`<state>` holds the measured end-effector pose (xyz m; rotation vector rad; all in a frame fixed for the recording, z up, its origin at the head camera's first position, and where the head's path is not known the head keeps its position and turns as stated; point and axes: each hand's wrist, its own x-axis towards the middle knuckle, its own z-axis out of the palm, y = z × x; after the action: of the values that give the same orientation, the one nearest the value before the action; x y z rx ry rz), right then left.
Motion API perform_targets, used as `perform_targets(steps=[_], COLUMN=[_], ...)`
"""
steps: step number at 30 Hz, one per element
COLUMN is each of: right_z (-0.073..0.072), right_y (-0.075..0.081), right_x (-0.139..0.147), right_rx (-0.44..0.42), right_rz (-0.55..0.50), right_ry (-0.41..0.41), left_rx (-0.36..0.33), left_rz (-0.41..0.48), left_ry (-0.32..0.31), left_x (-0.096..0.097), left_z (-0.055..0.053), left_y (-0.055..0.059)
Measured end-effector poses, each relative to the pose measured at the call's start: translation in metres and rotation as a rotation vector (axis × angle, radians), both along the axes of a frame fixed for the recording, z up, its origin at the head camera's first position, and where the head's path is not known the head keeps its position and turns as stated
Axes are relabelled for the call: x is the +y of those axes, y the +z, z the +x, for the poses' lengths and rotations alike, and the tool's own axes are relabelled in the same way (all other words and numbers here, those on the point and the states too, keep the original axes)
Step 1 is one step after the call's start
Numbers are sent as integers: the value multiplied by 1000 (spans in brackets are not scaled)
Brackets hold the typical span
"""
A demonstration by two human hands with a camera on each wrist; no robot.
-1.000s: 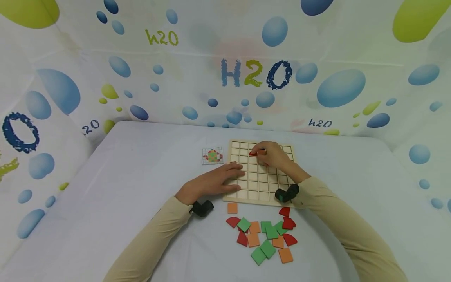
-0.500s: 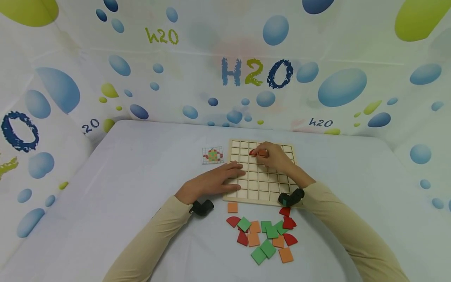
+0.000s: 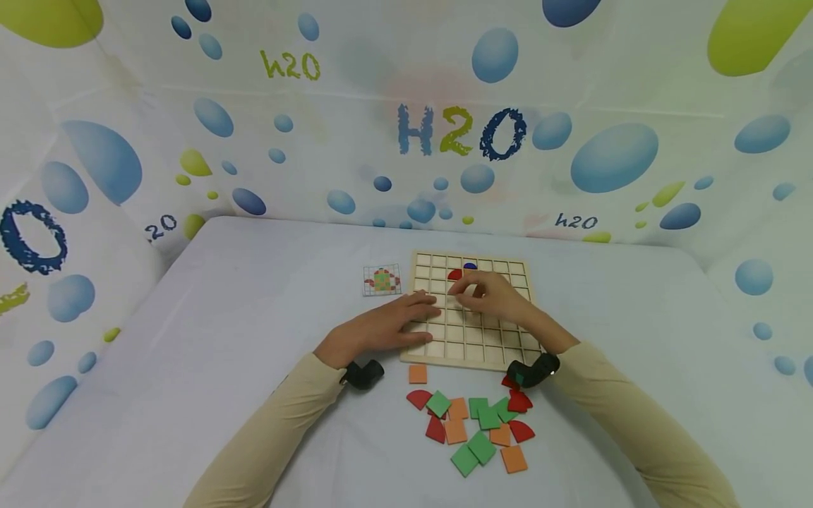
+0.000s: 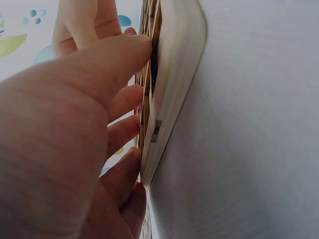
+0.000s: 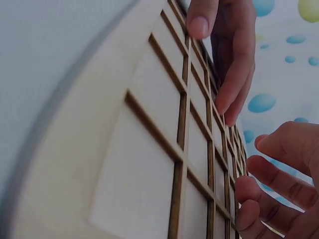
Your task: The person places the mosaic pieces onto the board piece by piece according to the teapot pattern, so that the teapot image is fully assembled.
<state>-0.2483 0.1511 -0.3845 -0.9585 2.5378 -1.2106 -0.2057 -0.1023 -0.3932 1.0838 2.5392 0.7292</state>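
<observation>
A wooden grid board (image 3: 456,350) lies at the middle of the table. On its far part sit a red quarter-circle tile (image 3: 454,274) and a dark blue rounded piece (image 3: 470,266). My left hand (image 3: 387,326) rests on the board's left edge with fingers spread; the left wrist view shows its thumb (image 4: 129,52) at the rim. Over the middle of the board, just nearer than the red tile, is my right hand (image 3: 495,296). Its fingers bend loosely, and in the right wrist view thumb (image 5: 284,142) and fingertips stand apart with nothing between them.
Loose green square tiles (image 3: 465,460), orange square tiles (image 3: 514,459) and red quarter-circle tiles (image 3: 522,431) lie in front of the board, some overlapping. A small pattern card (image 3: 382,280) lies left of the board. A printed curtain (image 3: 356,127) stands behind the table.
My right hand has let go of the red tile area and drawn back toward me, uncovering the red tile and the blue piece. My left hand has stayed put.
</observation>
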Motion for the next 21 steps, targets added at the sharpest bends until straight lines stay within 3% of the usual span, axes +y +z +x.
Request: perform_targets(steps=[6,21], right_z=[11,39], right_y=[6,5], right_x=[-2,-8], right_rx=[-52,-29], right_rz=[1,25], right_ry=[50,228], left_rx=[-3,5], left_rz=[2,10], left_ry=[0,8], left_x=[0,1], left_z=[1,2], left_y=[1,2])
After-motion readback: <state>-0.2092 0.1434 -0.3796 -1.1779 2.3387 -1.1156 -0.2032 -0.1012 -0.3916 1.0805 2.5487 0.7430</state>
